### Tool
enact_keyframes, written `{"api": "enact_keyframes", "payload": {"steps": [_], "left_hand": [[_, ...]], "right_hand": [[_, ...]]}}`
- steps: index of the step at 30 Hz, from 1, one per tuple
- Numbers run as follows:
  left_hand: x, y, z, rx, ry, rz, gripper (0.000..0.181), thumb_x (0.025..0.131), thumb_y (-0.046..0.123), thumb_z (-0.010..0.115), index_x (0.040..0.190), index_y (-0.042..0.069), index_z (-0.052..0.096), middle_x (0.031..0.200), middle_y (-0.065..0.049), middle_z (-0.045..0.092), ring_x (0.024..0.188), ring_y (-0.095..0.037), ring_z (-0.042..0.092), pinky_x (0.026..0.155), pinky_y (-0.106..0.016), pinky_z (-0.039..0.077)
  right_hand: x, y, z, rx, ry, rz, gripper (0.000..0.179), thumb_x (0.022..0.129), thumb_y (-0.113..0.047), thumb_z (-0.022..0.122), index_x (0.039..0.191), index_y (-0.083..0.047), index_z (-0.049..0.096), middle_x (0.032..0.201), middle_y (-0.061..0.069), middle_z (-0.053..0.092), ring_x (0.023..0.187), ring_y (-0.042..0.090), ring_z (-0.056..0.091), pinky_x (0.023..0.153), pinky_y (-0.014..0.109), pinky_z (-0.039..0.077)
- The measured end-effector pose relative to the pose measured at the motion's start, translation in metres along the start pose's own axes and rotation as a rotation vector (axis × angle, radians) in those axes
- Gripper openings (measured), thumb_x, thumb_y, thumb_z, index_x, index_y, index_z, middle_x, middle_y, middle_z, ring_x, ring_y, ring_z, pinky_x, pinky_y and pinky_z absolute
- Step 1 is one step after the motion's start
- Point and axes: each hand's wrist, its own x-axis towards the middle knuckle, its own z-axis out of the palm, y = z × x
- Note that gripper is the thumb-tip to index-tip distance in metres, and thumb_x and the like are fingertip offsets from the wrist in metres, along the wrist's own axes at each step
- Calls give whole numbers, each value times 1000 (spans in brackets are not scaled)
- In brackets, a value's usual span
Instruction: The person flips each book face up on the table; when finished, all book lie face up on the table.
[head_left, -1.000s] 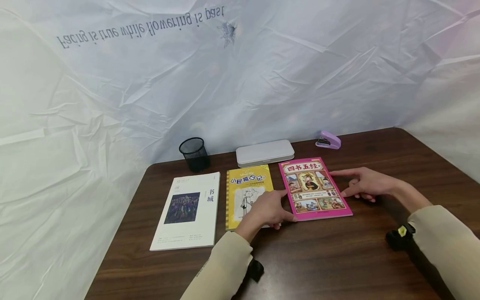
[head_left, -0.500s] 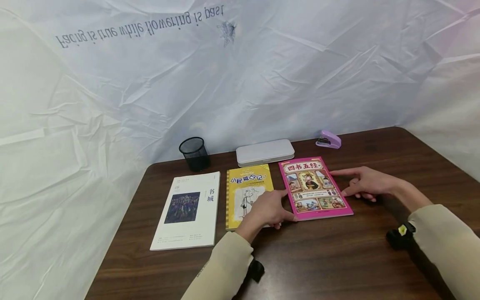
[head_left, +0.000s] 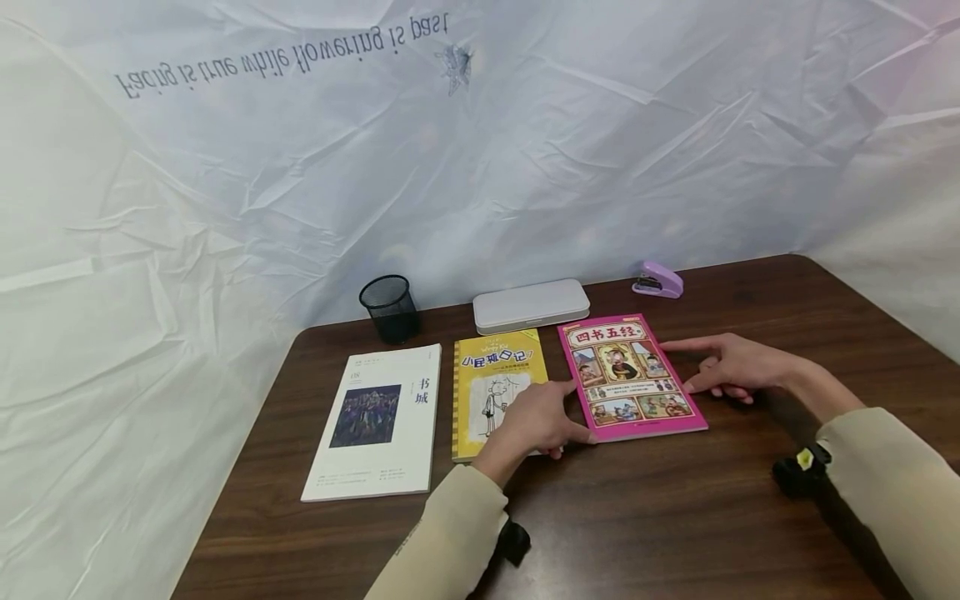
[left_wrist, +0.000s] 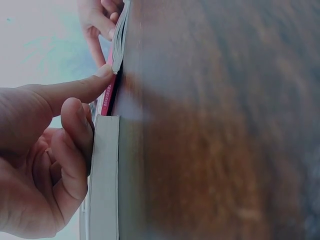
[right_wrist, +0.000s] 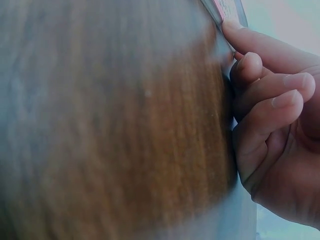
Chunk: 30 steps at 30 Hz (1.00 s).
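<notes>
A pink comic-style book lies flat on the dark wooden table, its cover facing up. My left hand touches its left edge with the index finger, and the thumb is at its lower left corner. The other left fingers bend beside the thick page block of the yellow book, part of which the hand hides. From the opposite side, my right hand has its index finger and thumb spread along the pink book's right edge. In the right wrist view, the remaining right fingers curl close over the tabletop.
A white book with a dark picture lies at the left. Behind the books stand a black mesh pen cup, a white flat case and a purple stapler. A white sheet hangs behind the table.
</notes>
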Motion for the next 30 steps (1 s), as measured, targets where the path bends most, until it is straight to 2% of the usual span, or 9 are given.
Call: {"api": "enact_keyframes", "payload": {"steps": [30], "left_hand": [[-2,0,0,-15,0,4,87,84,34,91,160,26,49,56,-4,58,42,-17,57,41,-25,42]], "right_hand": [[-1,1,0,26,1,-6,85,99,-23,74,167,-5,27,72,8,60,47,12,47,46,31,49]]}}
